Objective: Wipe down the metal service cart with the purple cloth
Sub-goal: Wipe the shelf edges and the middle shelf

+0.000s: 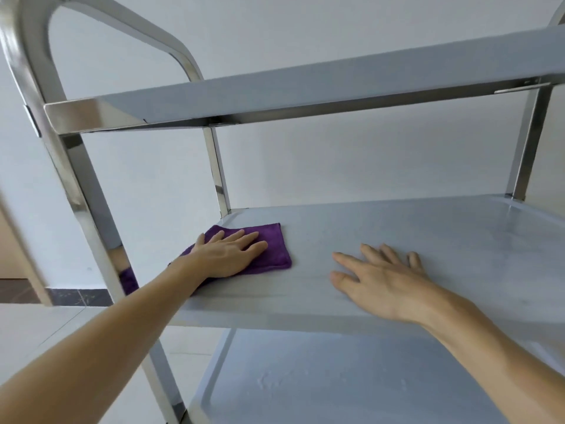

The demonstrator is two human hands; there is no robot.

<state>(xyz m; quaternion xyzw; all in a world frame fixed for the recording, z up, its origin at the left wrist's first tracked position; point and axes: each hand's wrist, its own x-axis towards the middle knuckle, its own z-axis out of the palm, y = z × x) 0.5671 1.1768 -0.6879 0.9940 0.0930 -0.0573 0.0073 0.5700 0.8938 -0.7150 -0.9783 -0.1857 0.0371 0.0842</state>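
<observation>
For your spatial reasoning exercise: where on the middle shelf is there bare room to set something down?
Bare: between the purple cloth and right hand, and the back right stretch of the middle shelf. Crowded: the left end, where the left hand presses the cloth.

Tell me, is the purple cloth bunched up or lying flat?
Flat. The purple cloth lies spread on the cart's middle shelf, pressed under the left hand, whose fingers are straight.

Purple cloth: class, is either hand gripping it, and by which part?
Neither grips. The left hand presses flat on the purple cloth, covering its near-left part; the right hand rests flat on the middle shelf.
</observation>
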